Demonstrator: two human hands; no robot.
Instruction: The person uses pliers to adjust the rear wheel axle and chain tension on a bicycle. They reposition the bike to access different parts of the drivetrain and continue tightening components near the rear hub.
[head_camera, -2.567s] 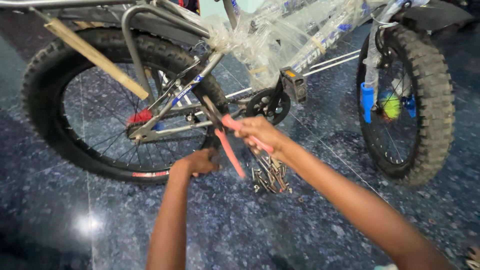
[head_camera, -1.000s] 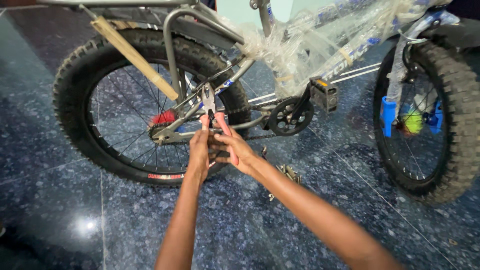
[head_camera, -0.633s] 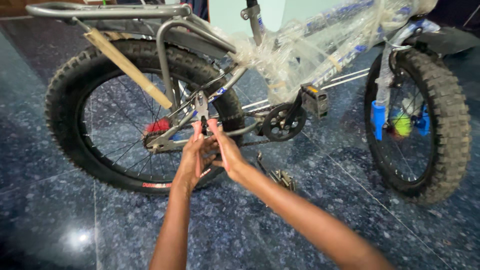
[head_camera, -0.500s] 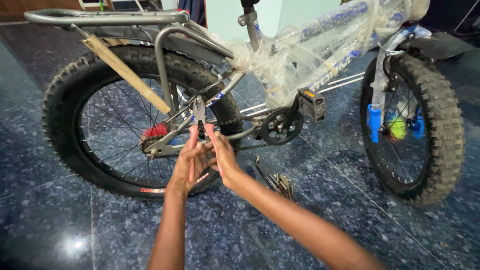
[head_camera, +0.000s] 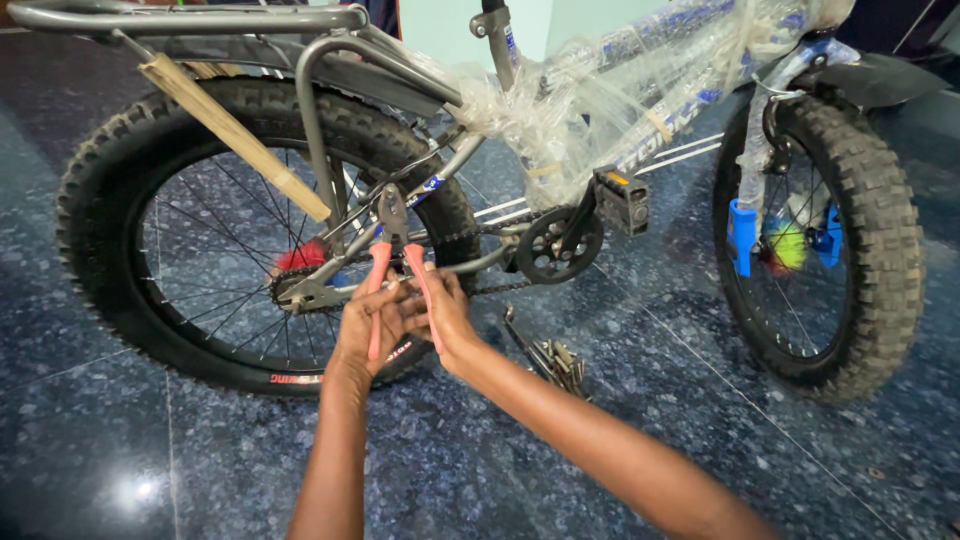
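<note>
Your left hand (head_camera: 368, 322) is wrapped around one pink handle of the pliers (head_camera: 393, 262). Your right hand (head_camera: 447, 312) grips the other pink handle. Both hands are closed tight on the tool, and they touch each other in the middle. The pliers point up, and their metal nose sits against the grey frame bar (head_camera: 455, 160) of the bike, just beside the back wheel (head_camera: 250, 225).

The back wheel has a fat, bumpy black tyre and thin spokes. A flat wooden stick (head_camera: 235, 135) leans across the wheel, tied under the grey rack (head_camera: 190, 17) on top. To the right of your hands are the chain ring (head_camera: 552, 246) and a black pedal (head_camera: 622, 200). The middle of the bike is covered in clear plastic wrap (head_camera: 610, 95).

On the dark shiny floor (head_camera: 700, 340), near your right arm, lies a small bunch of metal tools (head_camera: 553, 357). Further right stands the front wheel (head_camera: 845, 240), with blue bits on its spokes.
</note>
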